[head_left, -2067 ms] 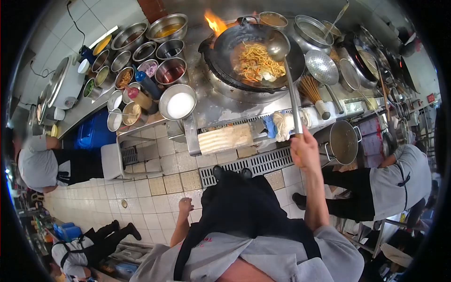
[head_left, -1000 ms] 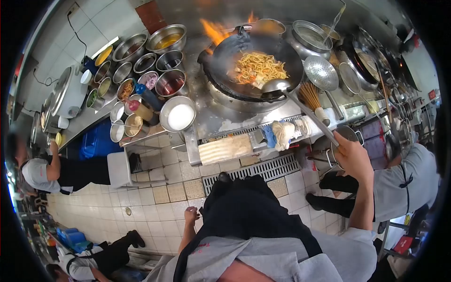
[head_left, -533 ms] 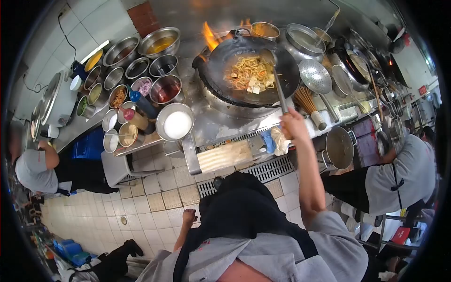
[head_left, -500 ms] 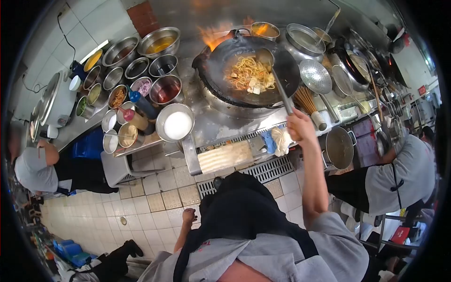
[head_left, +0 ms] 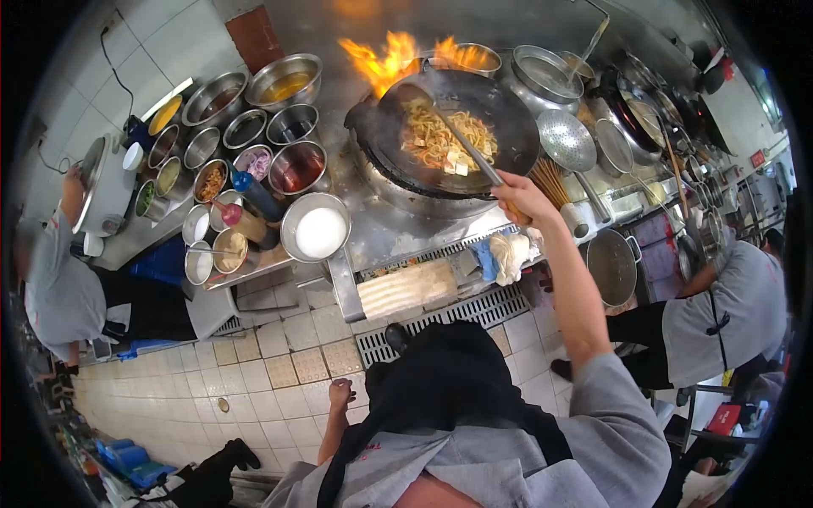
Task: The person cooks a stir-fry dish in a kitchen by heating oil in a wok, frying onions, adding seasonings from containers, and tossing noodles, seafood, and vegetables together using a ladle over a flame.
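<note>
The handle of a long metal ladle (head_left: 461, 138) is wrapped in my right hand (head_left: 523, 200), in front of the stove. The ladle's bowl lies at the left inside of the black wok (head_left: 515, 148). Noodles (head_left: 449, 140) with pale cubes sit in the middle of the wok, right of the bowl. Flames (head_left: 385, 63) rise behind the wok's far left rim. Low at my left side hangs my left hand (head_left: 341, 394), above the tiled floor, its fingers curled and nothing seen in them.
Left of the wok stand metal bowls of ingredients, squeeze bottles (head_left: 250, 222) and a bowl of white powder (head_left: 318, 230). To the right are a perforated skimmer (head_left: 567, 140), bamboo sticks (head_left: 550, 180) and a large pot (head_left: 611, 267). Co-workers stand left (head_left: 63, 288) and right (head_left: 720, 309).
My right hand has shifted slightly left, and the ladle's bowl has swung from the wok's right side to its left. Flames have grown. The left co-worker has raised an arm toward the large cooker.
</note>
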Demonstrator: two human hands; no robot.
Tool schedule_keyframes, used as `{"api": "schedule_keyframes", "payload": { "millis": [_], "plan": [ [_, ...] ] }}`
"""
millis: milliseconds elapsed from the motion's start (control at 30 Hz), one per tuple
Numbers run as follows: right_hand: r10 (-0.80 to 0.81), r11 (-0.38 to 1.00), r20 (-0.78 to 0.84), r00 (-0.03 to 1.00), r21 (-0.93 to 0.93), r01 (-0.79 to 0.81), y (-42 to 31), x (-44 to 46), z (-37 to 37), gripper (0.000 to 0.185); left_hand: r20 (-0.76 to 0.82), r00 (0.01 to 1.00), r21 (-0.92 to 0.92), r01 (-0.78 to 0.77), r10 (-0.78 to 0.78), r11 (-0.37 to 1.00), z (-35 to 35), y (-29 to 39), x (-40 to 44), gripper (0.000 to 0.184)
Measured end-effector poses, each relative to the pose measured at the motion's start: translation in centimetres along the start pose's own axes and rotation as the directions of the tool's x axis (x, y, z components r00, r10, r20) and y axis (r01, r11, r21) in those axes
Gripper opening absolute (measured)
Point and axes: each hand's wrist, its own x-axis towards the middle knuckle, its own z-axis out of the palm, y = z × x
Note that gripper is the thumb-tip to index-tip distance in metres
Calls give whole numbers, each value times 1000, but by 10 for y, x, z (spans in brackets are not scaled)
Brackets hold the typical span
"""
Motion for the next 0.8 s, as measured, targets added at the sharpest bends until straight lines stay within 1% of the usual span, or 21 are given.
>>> {"api": "schedule_keyframes", "payload": {
  "millis": [33,67,100,133,167,200,233,267,333,400,467,500,533,567,600,633,667,700,733,767,800],
  "plan": [
    [-17,994,29,999,-105,20,5,-7,-11,54,-10,1000,-22,-9,9,1000,2,0,-1,24],
    [-2,959,7,1000,-285,4,4,-18,-26,63,-11,999,-56,-33,32,998,5,-1,-3,24],
    [-89,878,12,996,-471,84,15,-23,-50,63,-11,1000,-73,-24,23,997,8,-5,-3,24],
    [-397,598,122,910,-718,357,35,-21,-81,67,-11,1000,-91,-13,12,996,12,-12,-2,24],
    [-438,415,95,894,-861,295,34,-32,-86,66,-10,1000,-107,-2,1,994,16,-17,-3,24],
    [-485,216,77,871,-955,205,26,-52,-88,66,-8,1000,-104,11,-12,994,23,-16,-15,24],
    [-534,13,69,843,-996,90,20,-73,-91,66,55,988,73,-146,143,987,24,-33,-7,23],
    [-482,114,10,876,-991,74,16,-93,-88,64,145,950,239,-306,278,922,24,-57,5,23],
    [-357,305,-95,929,-952,20,6,-133,-76,60,217,922,348,-379,320,857,31,-68,5,21],
    [-340,487,-64,938,-866,117,-5,-174,-78,57,148,974,273,-206,171,940,54,-33,-50,20],
    [-307,654,-15,952,-729,200,-13,-194,-90,53,222,928,421,-369,300,829,64,-41,-48,20],
    [-277,681,-10,961,-708,189,-9,-192,-95,52,257,896,483,-443,362,755,69,-46,-48,20],
    [-248,706,-5,969,-686,177,-3,-185,-99,51,444,715,592,-687,540,422,67,-69,-14,21],
    [-221,728,2,975,-665,166,3,-179,-101,50,487,661,591,-731,571,342,69,-74,-6,20],
    [-232,720,-21,973,-676,157,8,-175,-102,51,527,603,585,-768,598,260,71,-79,1,20],
    [-248,676,-51,967,-725,135,6,-181,-107,51,404,725,542,-681,558,492,80,-68,-4,20],
    [-268,629,-78,960,-769,114,-1,-195,-113,51,284,830,457,-557,480,694,89,-54,-7,19],
    [-290,580,-103,952,-810,89,-9,-208,-121,52,191,901,364,-433,389,825,97,-35,-19,19],
    [-301,573,-87,950,-812,108,-19,-219,-135,52,94,952,241,-305,290,922,105,-14,-32,19],
    [-282,578,-125,951,-813,65,-26,-230,-145,50,20,979,136,-205,204,969,113,7,-46,19],
    [-248,545,-115,962,-837,41,-40,-237,-151,50,-44,993,20,-109,109,994,120,21,-54,20]
  ]
}}
